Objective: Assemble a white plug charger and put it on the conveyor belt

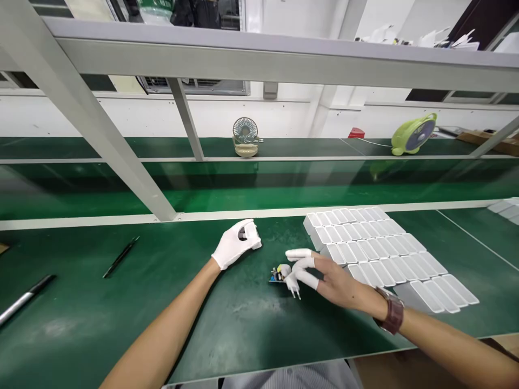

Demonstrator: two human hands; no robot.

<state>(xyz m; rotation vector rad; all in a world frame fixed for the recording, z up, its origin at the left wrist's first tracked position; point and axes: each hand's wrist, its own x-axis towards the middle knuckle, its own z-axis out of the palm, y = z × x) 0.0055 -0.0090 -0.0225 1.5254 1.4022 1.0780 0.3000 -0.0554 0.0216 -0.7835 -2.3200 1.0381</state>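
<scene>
Left hand [236, 246] around half-hidden part [242, 233]

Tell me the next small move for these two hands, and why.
Probably close the right hand on the small circuit board with plug prongs and lift it toward the left hand. The fingertips only touch the board on the green table, while the left hand already holds a white shell.

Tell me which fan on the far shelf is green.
The right fan, lime green with a dark grille, tipped over. The middle fan is small, beige and upright.
</scene>
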